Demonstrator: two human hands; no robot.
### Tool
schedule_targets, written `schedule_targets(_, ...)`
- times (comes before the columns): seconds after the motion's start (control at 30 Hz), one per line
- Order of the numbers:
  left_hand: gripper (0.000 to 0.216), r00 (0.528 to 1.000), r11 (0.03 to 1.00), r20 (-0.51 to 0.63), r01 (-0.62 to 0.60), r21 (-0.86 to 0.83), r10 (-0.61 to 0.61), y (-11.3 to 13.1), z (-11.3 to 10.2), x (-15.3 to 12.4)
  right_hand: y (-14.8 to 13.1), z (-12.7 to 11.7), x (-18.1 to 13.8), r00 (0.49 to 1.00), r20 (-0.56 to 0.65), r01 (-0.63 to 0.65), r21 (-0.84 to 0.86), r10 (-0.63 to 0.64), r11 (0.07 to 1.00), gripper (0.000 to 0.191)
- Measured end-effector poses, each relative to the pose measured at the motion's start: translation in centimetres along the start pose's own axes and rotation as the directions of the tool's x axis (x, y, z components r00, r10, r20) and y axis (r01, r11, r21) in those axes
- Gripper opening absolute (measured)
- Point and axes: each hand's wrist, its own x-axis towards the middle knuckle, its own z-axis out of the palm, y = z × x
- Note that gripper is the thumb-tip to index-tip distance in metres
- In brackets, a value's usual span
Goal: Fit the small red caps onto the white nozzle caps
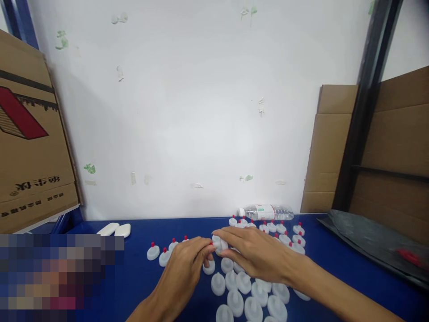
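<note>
In front of me my right hand (254, 250) grips a white plastic spouted cap (219, 244) tipped on its side, its spout toward the left. My left hand (186, 259) pinches at that spout, where a little red shows at the fingertips; most of the red piece is hidden. Below the hands stand several bare white spouted caps (235, 302) with no red on them. Left of my left hand are several similar caps with red tips (153, 252), and more red-tipped caps (298, 229) stand behind and beyond my right hand.
A clear plastic bottle (266, 212) lies against the white wall. Two white oval objects (122, 230) rest at the back left of the blue table (134, 277). Cardboard boxes (33, 134) flank the left side; a dark plastic bag (372, 241) lies at right.
</note>
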Motion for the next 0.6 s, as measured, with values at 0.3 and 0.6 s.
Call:
schedule_targets(0.3, 0.044, 0.965, 0.945, 0.18, 0.231, -0.232, -0.192, 0.9, -0.2, 0.5, 0.0, 0.7, 0.0, 0.995, 0.046, 0.098, -0.23, -0.09, 0.968, 0.028)
schedule_targets(0.6, 0.019, 0.744, 0.943, 0.607, 0.331, 0.031, -0.281, -1.2, -7.6, 1.6, 2.3, -1.7, -1.1, 0.995, -0.047, -0.099, -0.26, 0.09, 0.961, 0.017)
